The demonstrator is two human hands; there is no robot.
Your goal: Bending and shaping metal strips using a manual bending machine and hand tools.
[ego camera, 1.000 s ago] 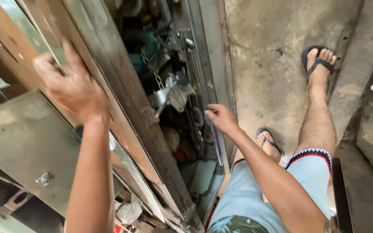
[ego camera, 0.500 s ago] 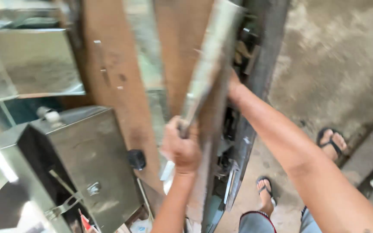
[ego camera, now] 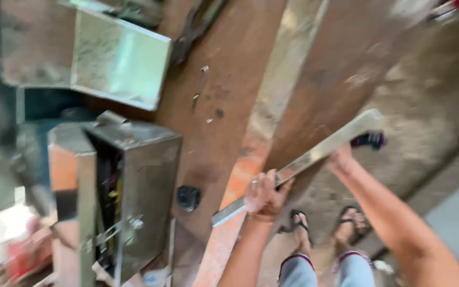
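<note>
Both hands carried a long flat grey metal bar (ego camera: pixel 298 162), held slantwise over the near edge of the rusty brown steel worktop (ego camera: pixel 229 106). The left hand (ego camera: pixel 264 194) had its grip clamped round the bar close to its lower end; the right hand (ego camera: pixel 341 157) gripped it further up, its fingers hidden behind the metal. A shiny open-fronted sheet-metal box (ego camera: pixel 128 186) stood by the worktop's left edge, a small black knob (ego camera: pixel 188 197) just beside it.
</note>
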